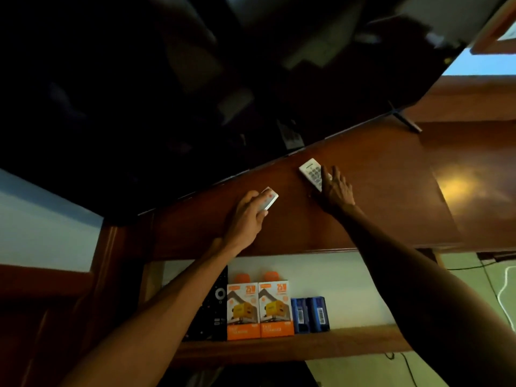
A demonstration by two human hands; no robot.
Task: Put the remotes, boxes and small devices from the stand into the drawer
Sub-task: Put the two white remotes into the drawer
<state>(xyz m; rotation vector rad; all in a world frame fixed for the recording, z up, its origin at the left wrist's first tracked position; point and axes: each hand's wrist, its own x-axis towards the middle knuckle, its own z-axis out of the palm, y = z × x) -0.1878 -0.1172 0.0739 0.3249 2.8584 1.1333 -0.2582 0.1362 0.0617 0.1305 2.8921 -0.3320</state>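
Hands at frame centre on my stand: left hand fingers grip a small white remote, right hand fingers lie open on a white keypad remote.

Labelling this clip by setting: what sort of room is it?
Probably a home living room: a large dark TV screen stands on a wooden stand, with remotes and boxed chargers in its open drawer.

I see a dim, warm-toned view with a yellow glare patch on the wooden stand top at right, the upper half nearly black, soft blur throughout, and wide-angle bending at the edges.
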